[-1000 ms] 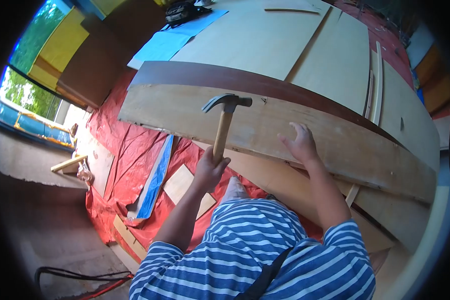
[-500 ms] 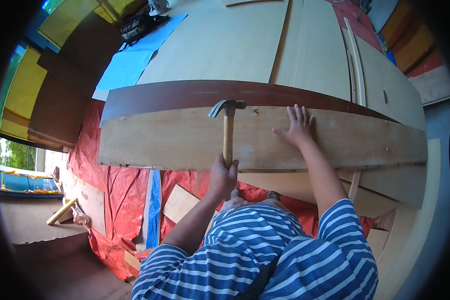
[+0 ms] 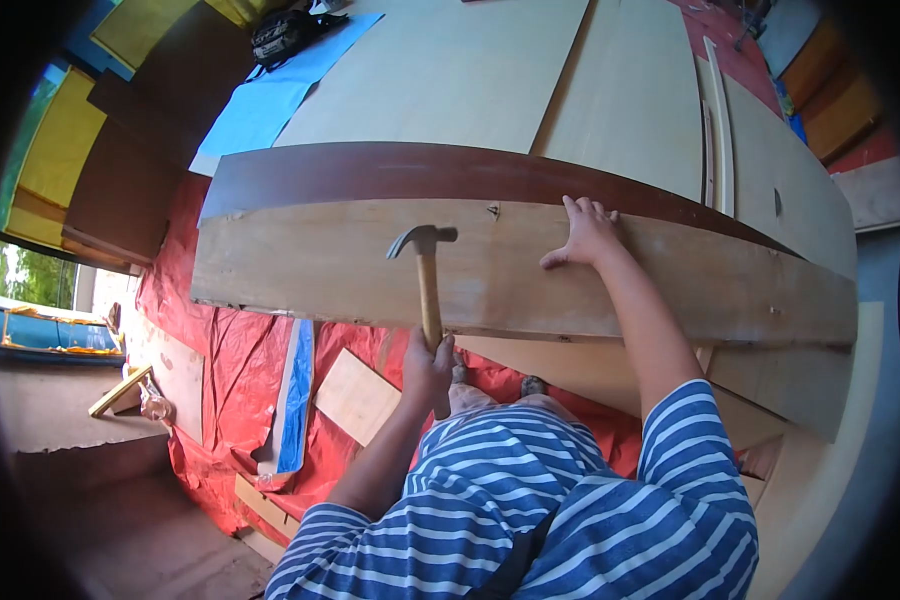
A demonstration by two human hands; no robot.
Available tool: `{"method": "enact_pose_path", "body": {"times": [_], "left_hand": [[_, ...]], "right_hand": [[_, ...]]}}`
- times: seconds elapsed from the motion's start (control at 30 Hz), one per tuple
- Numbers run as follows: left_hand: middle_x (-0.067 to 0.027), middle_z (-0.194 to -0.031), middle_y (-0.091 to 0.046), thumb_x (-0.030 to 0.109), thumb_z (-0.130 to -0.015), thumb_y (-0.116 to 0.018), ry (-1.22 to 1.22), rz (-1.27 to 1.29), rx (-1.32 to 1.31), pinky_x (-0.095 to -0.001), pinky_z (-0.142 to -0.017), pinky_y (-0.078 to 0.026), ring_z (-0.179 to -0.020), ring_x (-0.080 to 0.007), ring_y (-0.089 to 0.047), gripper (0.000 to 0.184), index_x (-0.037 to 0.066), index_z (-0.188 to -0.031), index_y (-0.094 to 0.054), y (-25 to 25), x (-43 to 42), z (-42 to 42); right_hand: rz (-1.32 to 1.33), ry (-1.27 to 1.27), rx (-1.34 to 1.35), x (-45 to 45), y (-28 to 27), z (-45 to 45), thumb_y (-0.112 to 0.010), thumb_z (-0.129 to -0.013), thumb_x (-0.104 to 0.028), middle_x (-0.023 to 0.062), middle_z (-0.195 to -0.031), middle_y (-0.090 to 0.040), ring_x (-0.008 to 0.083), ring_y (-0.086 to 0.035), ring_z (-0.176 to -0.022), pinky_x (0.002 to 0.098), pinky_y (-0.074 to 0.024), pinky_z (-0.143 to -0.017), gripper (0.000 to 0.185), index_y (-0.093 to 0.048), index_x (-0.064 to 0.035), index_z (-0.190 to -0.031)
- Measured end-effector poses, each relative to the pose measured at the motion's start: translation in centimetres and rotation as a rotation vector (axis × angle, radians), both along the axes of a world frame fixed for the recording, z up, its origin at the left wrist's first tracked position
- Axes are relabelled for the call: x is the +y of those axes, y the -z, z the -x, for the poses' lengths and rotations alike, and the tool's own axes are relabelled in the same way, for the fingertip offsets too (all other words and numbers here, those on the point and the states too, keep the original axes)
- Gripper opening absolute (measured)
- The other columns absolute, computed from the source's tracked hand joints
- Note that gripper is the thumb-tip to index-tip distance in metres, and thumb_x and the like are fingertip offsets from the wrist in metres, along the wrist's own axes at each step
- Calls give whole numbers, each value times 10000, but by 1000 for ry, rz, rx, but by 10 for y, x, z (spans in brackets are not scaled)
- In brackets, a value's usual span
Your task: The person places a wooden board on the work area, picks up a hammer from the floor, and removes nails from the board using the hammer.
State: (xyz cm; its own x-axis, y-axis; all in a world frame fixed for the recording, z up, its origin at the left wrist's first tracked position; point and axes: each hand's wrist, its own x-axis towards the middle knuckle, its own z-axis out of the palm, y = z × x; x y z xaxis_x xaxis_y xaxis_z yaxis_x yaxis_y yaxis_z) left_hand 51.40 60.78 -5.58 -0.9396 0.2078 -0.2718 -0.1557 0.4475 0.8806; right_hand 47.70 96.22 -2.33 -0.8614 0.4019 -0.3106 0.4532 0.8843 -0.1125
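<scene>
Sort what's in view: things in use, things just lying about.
In use: hammer, held in the left hand; long wooden board, under the right hand.

Apparently just lying about: black bag; light-blue sheet; small pale panel on the red sheeting.

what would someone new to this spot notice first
Probably the claw hammer, held upright in the left hand mid-view, in front of a long wooden board with the right hand spread at its far edge. Next, the bright red sheeting on the floor, lower left, and the light-blue sheet at upper left.
</scene>
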Motion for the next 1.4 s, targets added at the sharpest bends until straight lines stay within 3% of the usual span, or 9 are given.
{"method": "enact_pose_path", "body": {"times": [0.3,0.5,0.6,0.8,0.9,1.1,1.2,1.33,1.4], "left_hand": [[-151,-893,-643,235,-929,-706,-34,159,247,-386,-711,-506,-769,-268,-636,329,-12,-1107,-582,19,5,-11],[-79,-872,-630,224,-934,-711,-119,-144,106,-327,-690,-480,-768,-154,-571,338,-23,-1126,-584,53,2,-11],[-115,-922,-632,242,-936,-699,-115,-207,40,-348,-734,-507,-841,-197,-621,353,-21,-1136,-578,61,-1,-6],[-130,-922,-636,188,-963,-639,-78,101,261,-340,-727,-511,-827,-197,-629,310,-10,-1190,-568,27,-10,-2],[-149,-899,-633,159,-962,-619,-91,39,126,-382,-716,-514,-805,-278,-648,317,-5,-1224,-547,-37,-4,-13],[-232,-870,-644,138,-960,-601,-83,-49,158,-475,-703,-493,-793,-419,-647,367,-16,-1268,-477,-13,36,-16],[-261,-842,-635,157,-978,-586,100,138,218,-488,-700,-487,-777,-424,-642,319,-15,-1223,-476,-2,68,1],[-319,-860,-630,182,-973,-579,-170,-109,198,-536,-699,-471,-786,-529,-603,306,-39,-1158,-476,-27,77,-13],[-301,-900,-636,195,-977,-589,-212,-134,207,-504,-702,-484,-795,-484,-626,317,-43,-1157,-483,-30,82,-19]], "right_hand": [[65,-52,8,20,5,18,-883,-424,-708,124,-1408,-519,307,-403,-1387,552,-326,-1133,1140,-552,-70,-1310],[98,-70,-19,33,8,37,-651,-629,-879,159,-1186,-667,326,-622,-1160,452,-497,-988,977,-689,-30,-1112],[16,-130,47,31,12,36,-585,-674,-897,202,-1050,-698,363,-672,-1018,465,-534,-904,915,-712,-21,-907],[23,-144,1,35,15,40,-553,-670,-919,181,-1005,-721,343,-680,-1013,463,-536,-866,938,-714,-23,-895],[5,-139,-47,29,1,38,-507,-690,-933,166,-1032,-725,313,-676,-1053,443,-535,-888,981,-736,-27,-991],[-29,-178,-67,31,4,41,-466,-710,-940,158,-1053,-730,304,-680,-1049,443,-543,-868,984,-747,-35,-974],[-22,-171,-85,30,3,41,-440,-728,-937,156,-1063,-730,305,-679,-1052,437,-546,-870,982,-751,-36,-966],[-14,-192,-59,32,4,40,-437,-745,-925,161,-1046,-731,312,-682,-1042,440,-545,-875,968,-752,-32,-945],[-3,-192,-31,33,5,38,-435,-753,-921,161,-1043,-731,312,-683,-1039,442,-544,-877,963,-751,-30,-936]]}}
